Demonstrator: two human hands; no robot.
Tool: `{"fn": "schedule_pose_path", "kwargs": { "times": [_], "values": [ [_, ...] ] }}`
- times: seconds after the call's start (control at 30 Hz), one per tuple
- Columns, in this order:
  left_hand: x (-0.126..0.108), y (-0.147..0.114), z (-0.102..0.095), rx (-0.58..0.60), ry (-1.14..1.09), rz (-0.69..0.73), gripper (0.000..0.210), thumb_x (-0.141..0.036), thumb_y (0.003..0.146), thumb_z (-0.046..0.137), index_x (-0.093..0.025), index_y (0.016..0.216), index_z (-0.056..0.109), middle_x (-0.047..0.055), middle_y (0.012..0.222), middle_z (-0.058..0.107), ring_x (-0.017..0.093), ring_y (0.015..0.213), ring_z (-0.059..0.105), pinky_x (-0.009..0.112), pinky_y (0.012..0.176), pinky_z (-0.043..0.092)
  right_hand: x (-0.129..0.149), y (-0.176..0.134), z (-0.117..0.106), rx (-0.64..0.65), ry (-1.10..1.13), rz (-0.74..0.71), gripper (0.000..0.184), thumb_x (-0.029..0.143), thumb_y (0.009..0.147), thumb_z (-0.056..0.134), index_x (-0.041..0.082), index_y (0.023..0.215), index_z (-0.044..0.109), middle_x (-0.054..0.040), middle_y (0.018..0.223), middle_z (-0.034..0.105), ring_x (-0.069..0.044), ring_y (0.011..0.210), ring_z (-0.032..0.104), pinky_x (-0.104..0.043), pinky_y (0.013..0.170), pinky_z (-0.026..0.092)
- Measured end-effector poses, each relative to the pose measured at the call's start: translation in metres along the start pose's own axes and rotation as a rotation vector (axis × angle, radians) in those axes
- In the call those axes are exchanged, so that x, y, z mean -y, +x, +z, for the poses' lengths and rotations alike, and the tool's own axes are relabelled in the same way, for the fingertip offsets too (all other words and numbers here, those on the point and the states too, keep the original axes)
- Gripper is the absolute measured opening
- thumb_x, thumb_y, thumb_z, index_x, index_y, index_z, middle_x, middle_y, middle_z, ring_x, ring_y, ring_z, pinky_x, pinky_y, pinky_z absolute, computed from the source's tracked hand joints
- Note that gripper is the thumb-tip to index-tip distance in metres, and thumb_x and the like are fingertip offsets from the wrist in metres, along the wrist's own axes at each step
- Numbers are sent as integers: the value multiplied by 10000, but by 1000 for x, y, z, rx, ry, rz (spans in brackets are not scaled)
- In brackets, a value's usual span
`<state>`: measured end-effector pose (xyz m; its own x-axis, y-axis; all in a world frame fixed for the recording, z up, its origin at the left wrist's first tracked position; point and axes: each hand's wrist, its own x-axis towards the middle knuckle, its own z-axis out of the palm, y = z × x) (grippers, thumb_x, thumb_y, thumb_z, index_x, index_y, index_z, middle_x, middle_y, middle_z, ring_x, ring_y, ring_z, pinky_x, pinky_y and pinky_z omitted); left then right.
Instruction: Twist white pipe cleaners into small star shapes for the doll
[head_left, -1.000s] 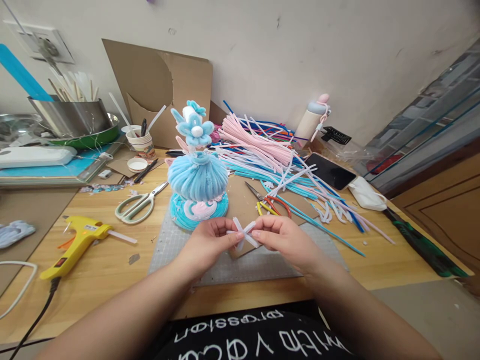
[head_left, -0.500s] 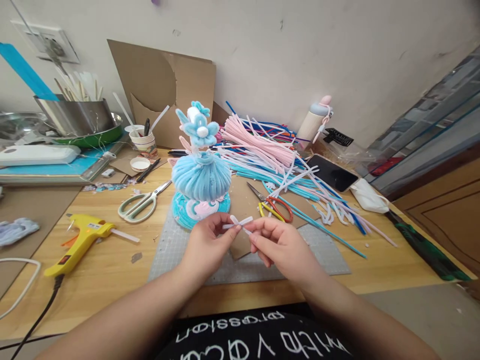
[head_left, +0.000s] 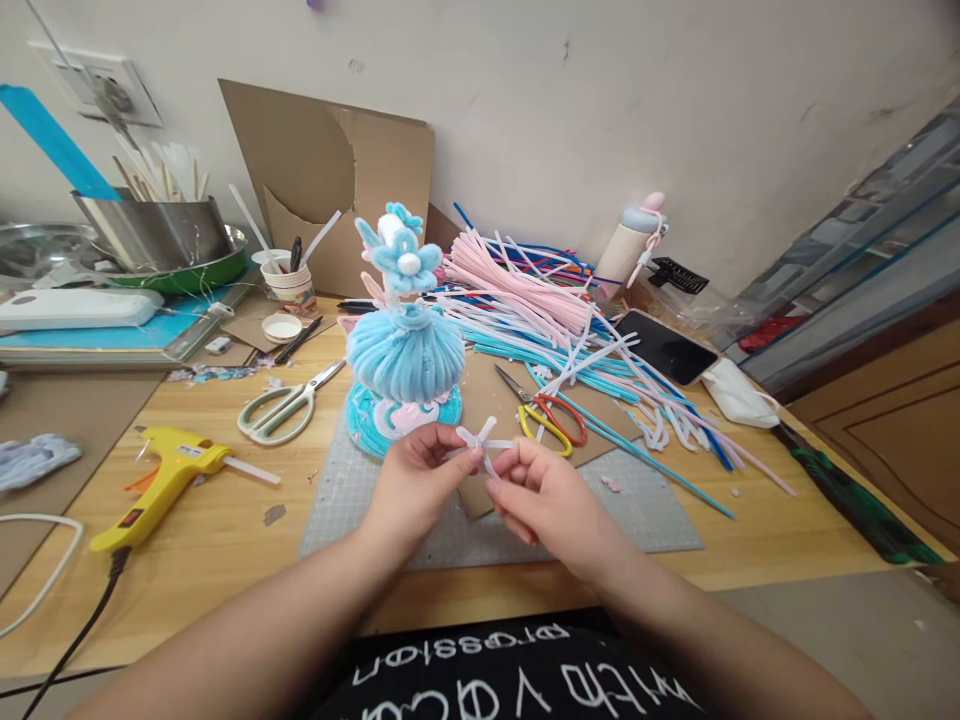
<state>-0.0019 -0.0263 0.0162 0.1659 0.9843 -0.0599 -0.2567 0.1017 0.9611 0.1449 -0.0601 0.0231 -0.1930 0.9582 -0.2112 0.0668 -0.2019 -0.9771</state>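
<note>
Several short white pipe cleaner pieces cross in a star shape between my two hands, over the grey cutting mat. My left hand pinches them from the left with thumb and forefinger. On the other side my right hand has its fingertips closed on one of the strands. Just behind stands a light blue pipe cleaner figure with a puffy skirt and flowers, on a round turquoise base. Scissors with red and yellow handles lie beyond my right hand, on cardboard.
At left lie a yellow glue gun with its cord and pale green scissors. Bundled pipe cleaners spread across the back right, near a phone and a bottle. Paper cups stand at the back left.
The crossed white strands have turned and now point more upward. My right hand has shifted slightly left and its grip on the strands has altered. My left hand stays almost in place.
</note>
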Motion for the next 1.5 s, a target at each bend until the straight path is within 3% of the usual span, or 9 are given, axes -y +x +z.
{"fn": "schedule_pose_path", "kwargs": {
  "times": [0.1,0.2,0.37,0.5,0.77,0.9,1.13,1.33,1.5],
  "values": [
    [0,-2,2,-70,111,61,151,-211,631,720,-155,686,591,-3,690,635,128,673,585,255,675,463,1,-6,-1,-110,-490,-233,38,217,840,520,197,808,526,-14,726,616,-135,625,561,-250,551,391],
    [2,-3,1,-90,221,62,127,-225,666,682,-158,707,581,-5,682,624,129,663,585,251,653,457,5,-12,-2,-203,-934,-479,149,192,883,459,193,820,594,-47,752,638,-167,692,571,-290,620,366],
    [5,-2,-2,27,432,24,109,-245,712,637,-162,767,593,8,727,640,143,686,596,250,631,440,17,-12,-7,-222,-1236,-736,227,168,893,438,161,745,609,-62,700,620,-186,691,539,-312,628,321],
    [-3,-2,-2,180,478,0,102,-248,715,624,-158,755,598,14,728,647,134,644,578,239,586,419,31,-4,-17,-139,-1139,-701,170,172,872,481,164,788,629,-51,753,649,-183,740,561,-308,671,354],
    [-18,-3,-5,437,262,-244,170,-257,679,690,-150,736,570,-5,635,613,109,585,549,231,570,391,48,16,-44,230,-526,-170,72,232,769,615,181,735,653,-3,667,649,-134,605,572,-242,546,416],
    [-19,-4,-8,572,152,-352,175,-249,687,699,-154,759,571,-7,639,628,101,585,556,238,607,410,44,24,-51,379,-340,-54,114,269,724,676,158,729,653,5,671,644,-107,589,552,-225,553,425],
    [-14,-2,-8,498,-72,-303,228,-170,649,707,-156,827,566,-1,692,620,111,629,550,256,633,410,29,31,-51,327,-71,-37,182,294,704,712,151,812,679,20,630,613,-84,558,532,-203,522,398],
    [-18,0,-6,376,-121,-216,213,-169,639,698,-154,833,611,17,769,613,123,699,543,249,659,406,21,38,-45,184,-3,-84,236,340,657,752,157,787,680,-10,716,666,-110,637,580,-241,622,455],
    [-15,1,-8,356,-147,-298,167,-266,709,697,-139,764,603,5,683,583,100,613,526,240,618,410,17,39,-43,212,-82,-89,246,369,668,736,147,755,677,-12,665,655,-105,592,560,-240,582,441]
  ]
}}
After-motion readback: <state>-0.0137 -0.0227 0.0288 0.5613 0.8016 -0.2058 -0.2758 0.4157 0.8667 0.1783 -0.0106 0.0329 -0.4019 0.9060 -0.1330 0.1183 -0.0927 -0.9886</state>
